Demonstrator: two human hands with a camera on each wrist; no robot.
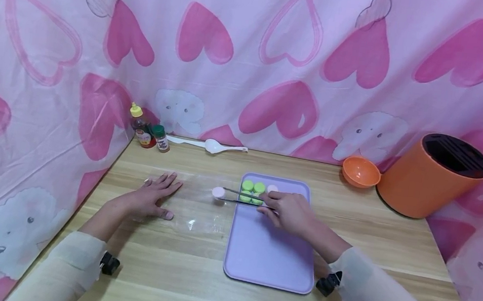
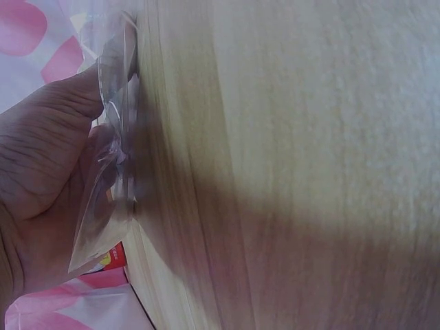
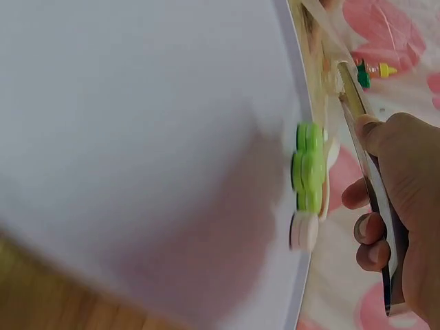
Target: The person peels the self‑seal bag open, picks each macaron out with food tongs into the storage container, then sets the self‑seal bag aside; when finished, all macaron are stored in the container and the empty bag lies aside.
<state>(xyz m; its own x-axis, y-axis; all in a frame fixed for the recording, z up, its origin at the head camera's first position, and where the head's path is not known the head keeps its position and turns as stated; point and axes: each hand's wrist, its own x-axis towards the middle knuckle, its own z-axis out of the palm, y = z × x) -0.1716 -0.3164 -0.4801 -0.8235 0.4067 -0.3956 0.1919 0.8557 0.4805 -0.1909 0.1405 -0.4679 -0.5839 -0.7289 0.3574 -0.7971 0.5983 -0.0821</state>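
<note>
My left hand (image 1: 154, 196) rests with fingers spread on a clear plastic bag (image 1: 193, 209) lying on the table; the left wrist view shows creased plastic (image 2: 113, 155) about the thumb. My right hand (image 1: 291, 214) grips metal tongs (image 3: 375, 180), whose tips pinch a pale pink macaron (image 1: 218, 192) above the bag's right part. Beneath the tongs, several green macarons (image 1: 247, 185) sit grouped at the far end of a lilac tray (image 1: 270, 253). Beside them on the tray is another pale pink macaron (image 3: 303, 232), partly covered by my right hand in the head view.
At the back left stand a yellow-capped squeeze bottle (image 1: 143, 129) and a green-lidded shaker (image 1: 160, 139). A white spoon (image 1: 219, 147) lies along the back edge. To the right are an orange bowl (image 1: 360, 173) and an orange knife block (image 1: 425, 184). A heart-patterned curtain (image 1: 214, 78) encloses the table.
</note>
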